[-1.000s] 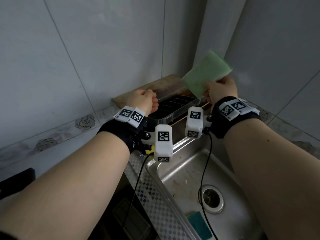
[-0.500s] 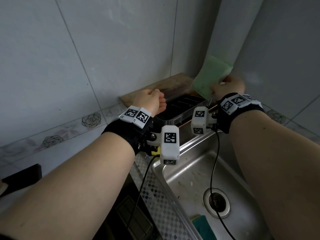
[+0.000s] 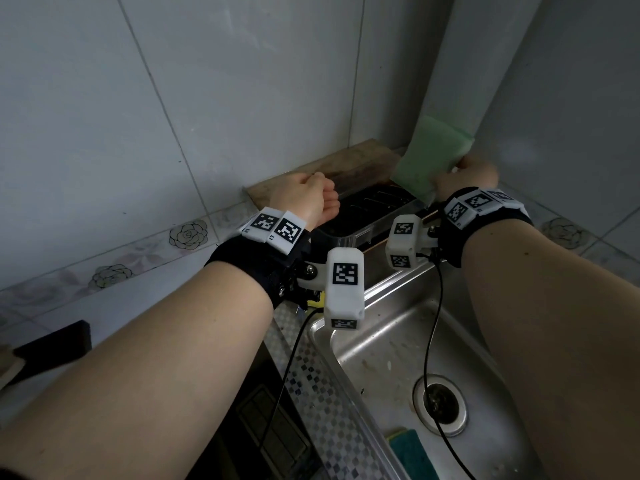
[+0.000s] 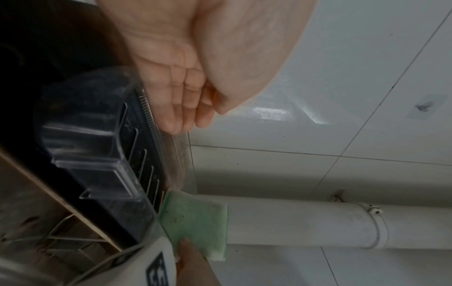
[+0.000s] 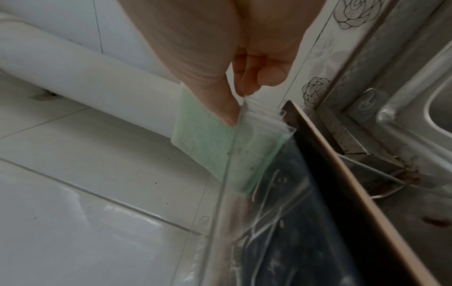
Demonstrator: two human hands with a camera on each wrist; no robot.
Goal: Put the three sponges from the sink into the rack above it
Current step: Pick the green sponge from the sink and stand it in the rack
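Right grip [image 3: 465,178] pinches green sponge [image 3: 429,161].

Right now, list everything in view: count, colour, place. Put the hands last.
light green sponge: one, upright, lower edge inside the right end of the rack.
teal and yellow sponge: one, on the sink floor, at the near edge of the head view.
rack: one, clear walls with a black slotted tray, behind the sink.
sink: one, steel, with a round drain.
wooden board: one, brown, behind the rack against the wall.
pipe: one, white, in the corner.
left hand: loosely curled, at the rack's left end.
right hand: pinches the light green sponge.
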